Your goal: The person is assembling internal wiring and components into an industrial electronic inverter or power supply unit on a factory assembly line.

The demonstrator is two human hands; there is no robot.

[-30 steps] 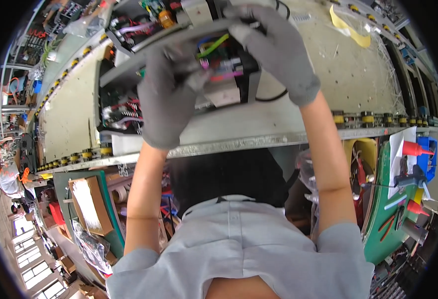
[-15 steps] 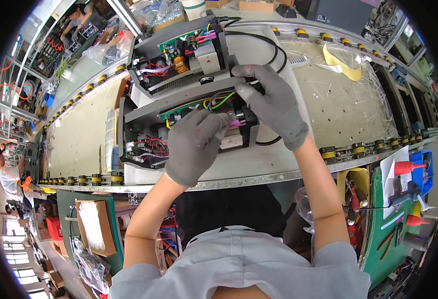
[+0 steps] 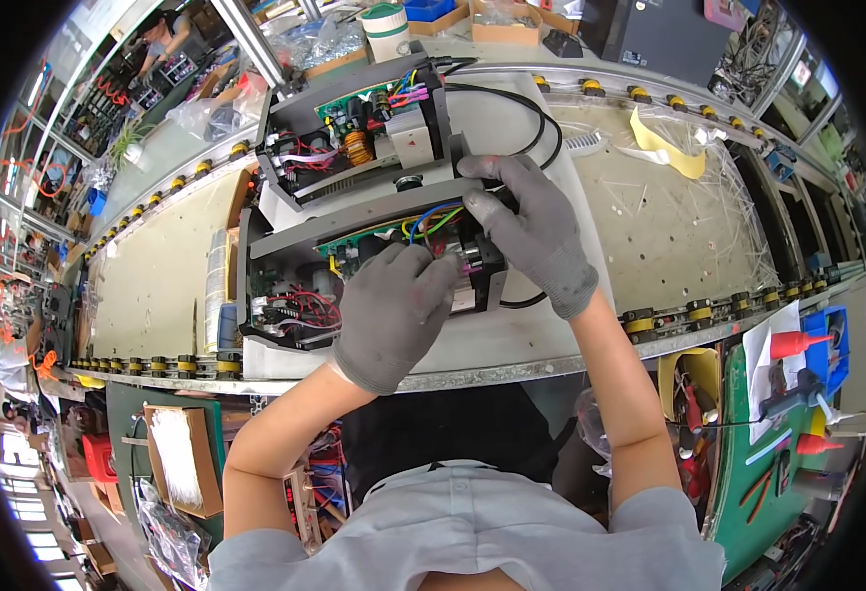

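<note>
In front of me lies an open black metal chassis (image 3: 295, 234) with a green circuit board and blue, yellow and green wires (image 3: 438, 225) inside. My left hand (image 3: 393, 310), in a grey glove, reaches over its front wall. The fingers are bent together at the chassis's right end, beside a purple-sleeved wire end (image 3: 471, 267); the fingertips hide whatever they pinch. Also gloved, my right hand (image 3: 536, 231) grips the chassis's far right corner between thumb and fingers. Behind stands a similar open chassis (image 3: 285, 106) with a copper coil and a pale metal block.
Both chassis rest on a white board (image 3: 576, 246) over a conveyor with yellow-black rollers (image 3: 699, 312). Black cables (image 3: 551, 123) loop behind the right hand. Torn yellow paper (image 3: 669, 148) lies to the right. Hand tools and red-tipped bottles (image 3: 797, 343) sit on a green mat at lower right.
The whole view has shifted slightly. My left hand's fingers stay at the chassis's right end, the hand turned a little. My right hand keeps its grip on the corner.
</note>
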